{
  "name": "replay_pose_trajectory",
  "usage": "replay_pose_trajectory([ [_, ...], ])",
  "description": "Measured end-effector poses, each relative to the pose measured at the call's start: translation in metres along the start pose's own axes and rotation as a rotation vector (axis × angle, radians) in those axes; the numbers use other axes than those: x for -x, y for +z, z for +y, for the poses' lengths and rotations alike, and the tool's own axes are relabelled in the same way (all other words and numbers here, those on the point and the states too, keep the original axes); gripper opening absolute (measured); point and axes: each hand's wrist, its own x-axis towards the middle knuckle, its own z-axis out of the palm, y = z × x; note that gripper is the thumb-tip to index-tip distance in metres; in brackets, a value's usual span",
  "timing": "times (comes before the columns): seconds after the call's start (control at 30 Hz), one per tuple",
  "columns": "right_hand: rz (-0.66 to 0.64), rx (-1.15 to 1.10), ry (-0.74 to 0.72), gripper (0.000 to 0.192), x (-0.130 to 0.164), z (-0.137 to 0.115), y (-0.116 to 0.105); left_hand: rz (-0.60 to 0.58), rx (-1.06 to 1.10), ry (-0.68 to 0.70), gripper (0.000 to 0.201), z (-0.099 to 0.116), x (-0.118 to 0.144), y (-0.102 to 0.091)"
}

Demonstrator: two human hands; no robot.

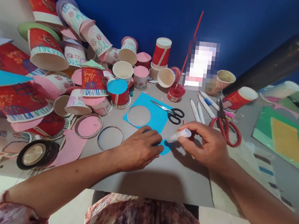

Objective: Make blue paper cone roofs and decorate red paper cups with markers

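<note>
My right hand [207,143] grips a whitish glue stick [179,135] at a tilt, its lower end against a blue paper circle [166,149]. The curled fingers of my left hand [146,145] hold the left edge of that circle on the table; part of it is hidden under them. Just beyond lies a blue paper sheet [146,101] with a round hole cut in it. Black-handled scissors [169,112] rest open across the sheet's right side. A ring [110,138] lies flat left of my left hand.
Decorated paper cups [91,81] with paper tops are piled at the left, beside a tape roll [36,153]. Several white markers [200,108] and red-handled pliers [225,125] lie beyond my right hand. A red jar [176,92] holds a thin stick. Coloured sheets [280,136] lie far right.
</note>
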Motion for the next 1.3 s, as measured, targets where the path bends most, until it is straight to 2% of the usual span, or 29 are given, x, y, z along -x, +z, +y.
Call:
replay_pose_trajectory([
  [0.17,-0.085,-0.020,-0.246,0.009,0.000,0.007,0.012,0.011,0.017,0.019,0.014,-0.003,0.000,0.001],
  [0.3,-0.163,0.032,-0.330,0.013,0.001,0.010,0.016,0.030,0.004,-0.005,0.015,-0.003,0.001,0.003],
  [0.57,-0.236,0.312,-0.366,0.014,-0.002,0.009,0.009,-0.023,-0.004,-0.007,0.015,-0.002,0.001,-0.001],
  [0.73,-0.258,0.333,-0.344,0.014,-0.002,0.010,0.007,-0.060,-0.041,-0.001,0.017,0.000,-0.001,-0.003],
  [1.0,-0.253,0.356,-0.338,0.016,0.000,0.006,0.014,-0.040,-0.045,-0.020,0.015,0.003,-0.001,-0.002],
  [1.07,-0.265,0.335,-0.311,0.014,0.000,0.008,0.013,-0.041,-0.051,-0.022,0.016,0.003,0.000,-0.001],
  [1.17,-0.307,0.268,-0.196,0.011,-0.001,0.014,0.008,-0.035,-0.053,-0.021,0.017,0.003,0.000,0.000],
  [1.23,-0.284,0.166,-0.061,0.011,-0.002,0.019,0.003,-0.028,-0.053,-0.017,0.018,0.002,-0.001,0.000],
  [1.3,-0.193,0.005,0.123,0.012,-0.003,0.021,-0.002,-0.028,-0.051,-0.009,0.019,0.002,-0.001,0.000],
])
